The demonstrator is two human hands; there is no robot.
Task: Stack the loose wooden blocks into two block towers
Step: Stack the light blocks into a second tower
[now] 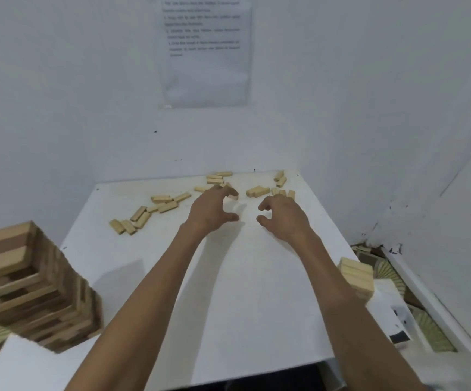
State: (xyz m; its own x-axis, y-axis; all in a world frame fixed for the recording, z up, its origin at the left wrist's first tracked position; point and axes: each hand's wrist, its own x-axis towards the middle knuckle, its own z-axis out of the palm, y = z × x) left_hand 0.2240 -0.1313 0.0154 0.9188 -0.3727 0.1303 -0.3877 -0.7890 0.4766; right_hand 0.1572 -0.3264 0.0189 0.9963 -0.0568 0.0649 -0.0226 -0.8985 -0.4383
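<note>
The wall sheet's (204,49) print is too blurred to read.

Both hands, left hand (210,209) and right hand (280,217), hover with curled fingers, holding nothing, near loose blocks (159,206) on the white table (242,292).

White flat tabletop (228,292), faintly scuffed toward the far edge. Loose pale rectangular wooden blocks (144,215) lie on its far half in clusters: far left, far centre, right of centre, and by the far right corner. Short stack of pale wooden blocks (355,277) stands at the right edge. Tall tower of light and dark wooden blocks (31,283) stands at the left edge; whether its base rests on the tabletop cannot be told.
</note>
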